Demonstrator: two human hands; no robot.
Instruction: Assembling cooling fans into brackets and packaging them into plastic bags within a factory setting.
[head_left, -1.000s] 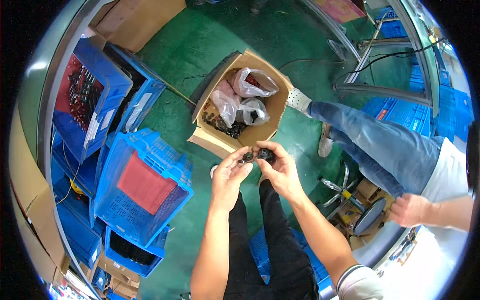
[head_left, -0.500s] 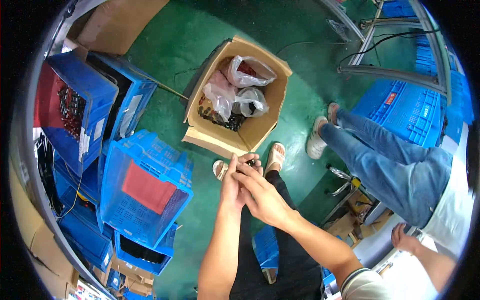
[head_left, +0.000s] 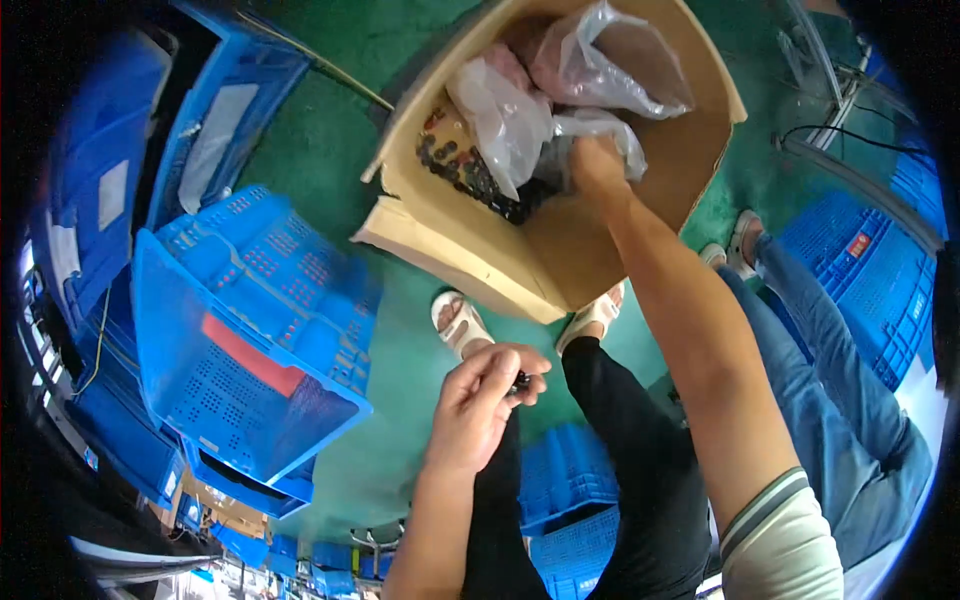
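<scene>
My left hand [head_left: 485, 400] is closed in front of the carton, and a small shiny black piece [head_left: 519, 382] shows between its thumb and curled fingers. My right arm reaches into the cardboard box [head_left: 470, 255]. There my right hand [head_left: 598, 165] dips into the mouth of a clear plastic bag [head_left: 628, 142], which hides its fingers. Two more clear bags lie beside it: one bag [head_left: 505, 125] to the left and one bag [head_left: 605, 65] behind, with reddish contents faintly visible. Loose small black and reddish pieces [head_left: 470, 175] are scattered over the carton's bottom left.
Perforated blue crates, one blue crate [head_left: 260, 330] with a red sheet inside, stand at the left. More blue crates [head_left: 860, 270] and a metal frame [head_left: 870, 190] are on the right. Another person's jeans-clad legs [head_left: 810, 390] are at my right. A blue crate [head_left: 570, 475] sits beneath me.
My hands were together in front of the box. My right hand has moved away into the bag, while my left stays closed at the front. The view has shifted closer to the box.
</scene>
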